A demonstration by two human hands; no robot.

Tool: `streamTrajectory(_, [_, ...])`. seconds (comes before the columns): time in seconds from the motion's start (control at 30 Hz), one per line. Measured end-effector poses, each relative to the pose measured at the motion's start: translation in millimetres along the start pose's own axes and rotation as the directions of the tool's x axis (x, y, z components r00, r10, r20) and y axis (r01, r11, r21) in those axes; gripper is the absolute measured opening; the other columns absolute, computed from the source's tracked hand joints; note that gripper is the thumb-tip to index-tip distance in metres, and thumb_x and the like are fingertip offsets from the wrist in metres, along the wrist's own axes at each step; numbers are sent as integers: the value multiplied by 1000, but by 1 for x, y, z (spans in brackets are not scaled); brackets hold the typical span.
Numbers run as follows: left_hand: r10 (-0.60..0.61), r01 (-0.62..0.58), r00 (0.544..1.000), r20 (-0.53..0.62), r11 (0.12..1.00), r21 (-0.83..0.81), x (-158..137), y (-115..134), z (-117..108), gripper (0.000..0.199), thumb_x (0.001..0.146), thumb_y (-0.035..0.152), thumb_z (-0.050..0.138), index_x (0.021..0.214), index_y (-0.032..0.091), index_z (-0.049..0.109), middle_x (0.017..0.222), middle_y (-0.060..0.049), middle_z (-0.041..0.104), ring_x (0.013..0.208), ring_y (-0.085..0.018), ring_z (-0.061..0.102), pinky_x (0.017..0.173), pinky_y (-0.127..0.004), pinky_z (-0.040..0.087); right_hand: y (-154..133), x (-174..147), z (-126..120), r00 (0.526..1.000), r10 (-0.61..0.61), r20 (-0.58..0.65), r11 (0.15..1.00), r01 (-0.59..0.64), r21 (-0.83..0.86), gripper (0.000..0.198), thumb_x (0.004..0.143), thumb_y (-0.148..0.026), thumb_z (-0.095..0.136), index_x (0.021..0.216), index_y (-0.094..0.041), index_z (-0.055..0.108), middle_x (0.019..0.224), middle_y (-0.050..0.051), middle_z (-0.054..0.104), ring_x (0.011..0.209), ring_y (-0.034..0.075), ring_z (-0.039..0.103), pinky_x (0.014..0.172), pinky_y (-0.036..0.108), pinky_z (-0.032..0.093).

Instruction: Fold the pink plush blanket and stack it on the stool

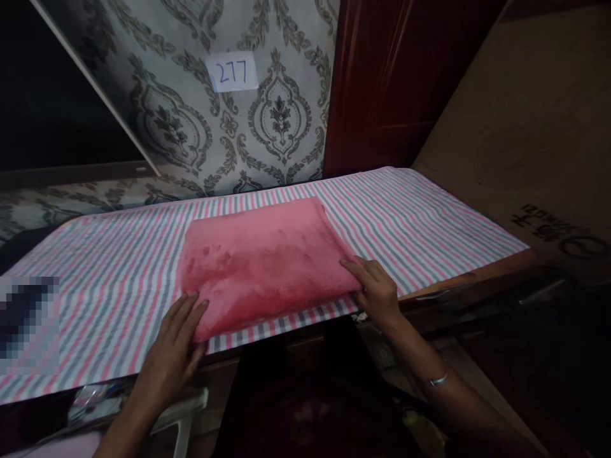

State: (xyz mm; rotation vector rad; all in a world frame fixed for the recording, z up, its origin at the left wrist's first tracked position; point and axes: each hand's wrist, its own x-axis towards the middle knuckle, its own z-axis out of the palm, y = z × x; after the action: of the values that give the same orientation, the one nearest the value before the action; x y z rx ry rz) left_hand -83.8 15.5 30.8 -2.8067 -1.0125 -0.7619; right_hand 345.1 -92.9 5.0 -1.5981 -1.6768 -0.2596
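A folded pink plush cloth (267, 261) lies flat on a striped tablecloth (128, 273); whether it is a towel or a small blanket I cannot tell. My left hand (169, 350) holds its near left corner, with the fingers over the top and the thumb lower at the edge. At the near right corner, my right hand (379, 289) grips the cloth's side edge, fingertips on top. Darker brushed patches mark the pile. The undersides of both corners are hidden.
A dark screen (57, 108) stands at the back left against patterned wallpaper bearing a paper label (233, 71) reading 277. Behind the table is a dark red panel (382, 83). A large cardboard box (534, 127) borders the right side. The table's wooden front edge (468, 277) shows at right.
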Motion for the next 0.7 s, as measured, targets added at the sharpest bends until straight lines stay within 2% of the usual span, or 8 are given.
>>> streamTrajectory(0.13, [-95,99,995,28,983,-153,-7,2,-4,70,89,23,59,154,38,38,162,-6,38,149,-35,34,120,-59,33,7,-4,-3,997,41,72,991,-49,123,72,73,-5,48,139,-31,61,135,7,65,124,28,60,107,50,48])
streamTrajectory(0.23, [-397,391,915,70,830,-398,-5,6,-15,53,85,42,65,137,38,60,159,-1,45,149,-35,34,123,-57,29,13,-6,-13,972,109,209,911,-182,370,71,77,-14,53,147,-30,53,143,7,60,132,28,55,112,51,43])
streamTrajectory(0.27, [-542,511,835,94,703,-495,-2,7,-19,51,83,49,66,133,36,64,155,0,50,148,-35,36,123,-55,30,14,-5,-18,952,147,267,850,-259,459,71,80,-20,56,150,-28,49,146,8,58,134,28,54,113,50,42])
streamTrajectory(0.33, [-776,665,604,184,362,-653,7,7,-27,57,78,56,69,129,32,67,143,-1,63,143,-36,44,121,-52,34,16,0,-26,887,244,393,665,-448,598,72,85,-33,59,155,-25,42,148,11,56,134,29,55,111,48,44])
streamTrajectory(0.4, [-852,683,417,316,64,-727,20,4,-32,59,72,57,73,125,31,69,129,-1,72,136,-36,53,118,-51,41,18,8,-29,789,362,496,449,-614,649,71,89,-48,57,154,-23,42,141,13,61,126,30,61,105,49,48])
streamTrajectory(0.43, [-850,677,368,376,-32,-735,26,1,-34,57,69,55,76,121,31,70,124,0,74,134,-36,56,115,-51,44,18,13,-28,735,418,534,358,-674,647,71,90,-55,55,152,-22,45,137,14,64,122,31,63,102,50,50])
streamTrajectory(0.53, [-819,675,312,482,-166,-719,43,-8,-35,52,69,43,79,117,27,72,118,-3,77,126,-34,63,107,-46,53,18,31,-19,645,510,568,253,-744,618,72,86,-67,59,140,-20,57,137,14,64,124,32,62,105,50,48])
streamTrajectory(0.7, [-829,689,308,466,-144,-710,61,-18,-31,52,69,35,82,117,18,72,109,-11,78,102,-30,74,88,-37,62,14,60,-6,691,474,546,385,-720,577,62,82,-64,67,127,-22,66,142,11,62,136,29,52,119,47,35])
